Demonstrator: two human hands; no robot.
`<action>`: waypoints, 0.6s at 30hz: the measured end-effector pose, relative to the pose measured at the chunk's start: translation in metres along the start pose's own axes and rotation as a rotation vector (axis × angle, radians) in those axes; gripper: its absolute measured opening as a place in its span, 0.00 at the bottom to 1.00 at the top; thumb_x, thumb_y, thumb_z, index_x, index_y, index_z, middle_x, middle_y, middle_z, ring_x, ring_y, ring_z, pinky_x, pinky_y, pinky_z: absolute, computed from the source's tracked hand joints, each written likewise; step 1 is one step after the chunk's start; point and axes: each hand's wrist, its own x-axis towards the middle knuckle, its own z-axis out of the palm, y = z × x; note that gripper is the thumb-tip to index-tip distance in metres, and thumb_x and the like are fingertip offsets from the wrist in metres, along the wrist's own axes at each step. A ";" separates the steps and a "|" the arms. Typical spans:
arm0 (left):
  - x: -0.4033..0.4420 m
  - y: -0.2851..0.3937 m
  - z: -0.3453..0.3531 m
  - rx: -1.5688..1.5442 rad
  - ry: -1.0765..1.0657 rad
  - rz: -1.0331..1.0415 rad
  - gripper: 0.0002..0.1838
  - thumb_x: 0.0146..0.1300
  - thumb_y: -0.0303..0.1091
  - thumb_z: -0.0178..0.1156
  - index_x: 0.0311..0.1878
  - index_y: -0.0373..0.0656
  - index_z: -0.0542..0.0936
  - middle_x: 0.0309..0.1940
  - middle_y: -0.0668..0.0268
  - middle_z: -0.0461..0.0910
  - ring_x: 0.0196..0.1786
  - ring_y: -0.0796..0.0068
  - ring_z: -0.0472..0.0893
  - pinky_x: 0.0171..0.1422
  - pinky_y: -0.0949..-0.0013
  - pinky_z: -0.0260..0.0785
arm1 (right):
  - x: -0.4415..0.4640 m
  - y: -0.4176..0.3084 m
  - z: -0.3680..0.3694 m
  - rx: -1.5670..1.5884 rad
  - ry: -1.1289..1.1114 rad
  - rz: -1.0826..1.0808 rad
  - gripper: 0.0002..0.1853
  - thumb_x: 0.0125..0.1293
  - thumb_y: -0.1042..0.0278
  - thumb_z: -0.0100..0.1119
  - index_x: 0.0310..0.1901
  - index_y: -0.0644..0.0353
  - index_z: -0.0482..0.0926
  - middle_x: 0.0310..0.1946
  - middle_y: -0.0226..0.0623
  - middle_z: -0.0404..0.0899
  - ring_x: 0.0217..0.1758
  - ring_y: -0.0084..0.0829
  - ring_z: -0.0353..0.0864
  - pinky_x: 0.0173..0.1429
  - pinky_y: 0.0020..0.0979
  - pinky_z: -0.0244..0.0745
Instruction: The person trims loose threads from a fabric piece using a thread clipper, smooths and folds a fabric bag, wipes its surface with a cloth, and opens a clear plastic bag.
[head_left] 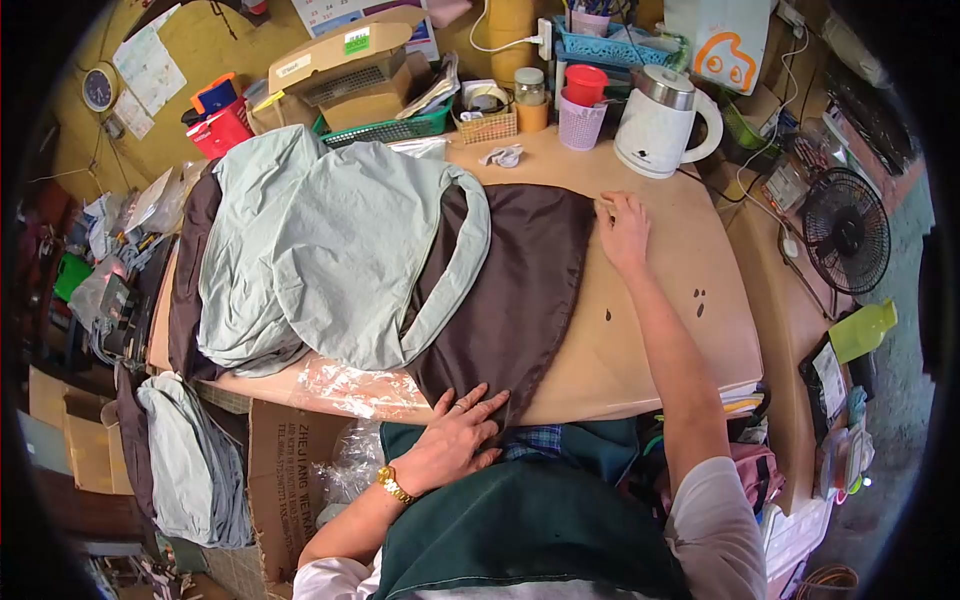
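A pale grey-green garment (350, 250) lies bunched on the table, with a dark brown smooth cloth panel (525, 270), perhaps its lining, spread out to the right. My left hand (455, 440) rests on the panel's near corner at the table edge, fingers spread, a ring and gold watch showing. At the panel's far right corner is my right hand (623, 228), its fingertips bent and closed on the cloth's edge. A pale strip (462, 270) of the garment curves over the brown cloth.
Along the back stand a white kettle (655, 125), a purple cup (582, 122), a wicker basket (488, 126) and a cardboard box (350, 70). A black fan (846, 230) stands right. Clear plastic (355, 388) lies under the garment; more clothing (195, 460) hangs at lower left.
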 end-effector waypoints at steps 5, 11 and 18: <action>0.021 0.009 -0.001 0.096 0.152 -0.169 0.13 0.55 0.33 0.67 0.42 0.45 0.77 0.53 0.61 0.75 0.57 0.56 0.74 0.58 0.53 0.66 | -0.015 -0.038 -0.007 0.045 -0.277 -0.180 0.14 0.64 0.59 0.62 0.49 0.55 0.81 0.49 0.41 0.76 0.56 0.44 0.75 0.57 0.46 0.68; 0.033 -0.020 0.009 -0.185 0.482 -0.131 0.06 0.63 0.26 0.61 0.42 0.40 0.76 0.32 0.59 0.76 0.34 0.61 0.78 0.39 0.63 0.70 | -0.049 -0.072 -0.049 0.503 -0.518 0.232 0.09 0.63 0.71 0.62 0.43 0.61 0.78 0.38 0.35 0.76 0.43 0.27 0.77 0.52 0.34 0.72; 0.056 0.002 -0.022 -0.236 0.408 -0.014 0.09 0.62 0.25 0.59 0.46 0.38 0.76 0.37 0.53 0.78 0.42 0.50 0.77 0.48 0.56 0.70 | -0.156 -0.112 -0.094 0.356 -0.512 -0.431 0.13 0.53 0.75 0.70 0.41 0.60 0.79 0.44 0.37 0.73 0.43 0.38 0.76 0.48 0.39 0.74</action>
